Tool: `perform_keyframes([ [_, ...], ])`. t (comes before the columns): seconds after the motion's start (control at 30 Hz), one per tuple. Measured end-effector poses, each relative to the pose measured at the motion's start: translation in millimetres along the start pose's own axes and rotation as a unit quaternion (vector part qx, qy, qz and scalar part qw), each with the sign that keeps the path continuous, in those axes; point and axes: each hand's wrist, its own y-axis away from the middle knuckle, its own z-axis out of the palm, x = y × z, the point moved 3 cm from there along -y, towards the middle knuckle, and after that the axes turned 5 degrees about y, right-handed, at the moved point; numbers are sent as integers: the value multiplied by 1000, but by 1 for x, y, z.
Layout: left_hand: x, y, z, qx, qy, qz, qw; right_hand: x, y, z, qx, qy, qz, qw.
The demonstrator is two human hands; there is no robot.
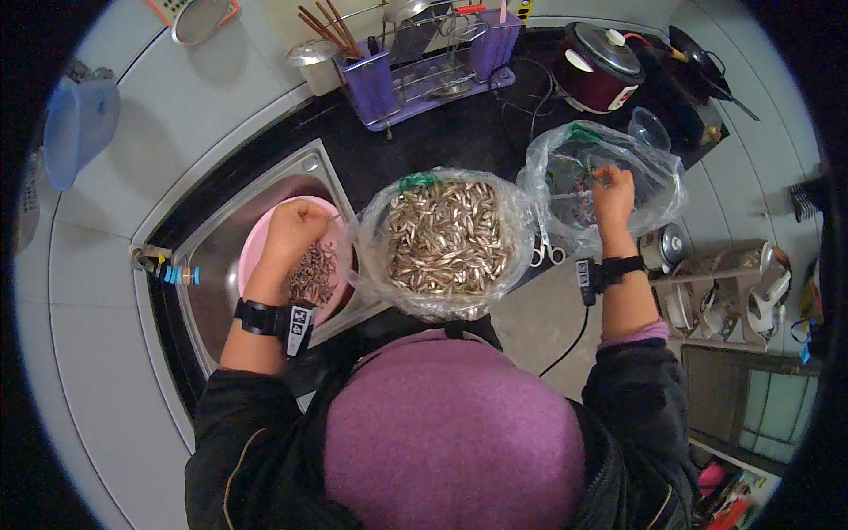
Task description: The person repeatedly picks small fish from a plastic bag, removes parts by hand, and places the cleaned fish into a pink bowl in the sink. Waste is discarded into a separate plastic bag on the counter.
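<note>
My left hand [295, 232], fingers curled, is over a pink basin [250, 255] in the steel sink; a small fish [334, 217] seems to stick out from its fingertips. Small cleaned-looking fish [311, 275] lie in the basin. At the centre, a clear plastic bag [371, 278] spread wide holds a heap of small silvery fish [450, 238]. On the right, my right hand [613, 195] hangs over a second clear bag [669, 175] with dark and reddish scraps [583, 199] inside. Its fingertips are pinched together; whether they hold anything is unclear. Scissors [547, 252] with white handles lie between the two bags.
Behind the bags stand a purple utensil rack [437, 89] and a dark red rice cooker [596, 69]. A clear plastic cup [649, 130] is beside the right bag. A wok [695, 56] sits at the back right. The steel sink [212, 218] has a faucet [149, 255] at its left.
</note>
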Motion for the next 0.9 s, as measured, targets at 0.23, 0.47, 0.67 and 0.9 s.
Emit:
perform_keyframes([
  [0.23,-25,-5,6,107,-187,213,953,25,10,19,-38,329,2,943],
  [0.47,28,5,133,-244,-130,321,906,8,13,18,-121,90,-31,988],
  [0.67,26,3,173,-238,-186,215,929,-57,49,8,-99,-125,-210,965],
  [0.9,24,7,175,-211,-171,235,933,-124,92,1,-258,-273,-233,897],
])
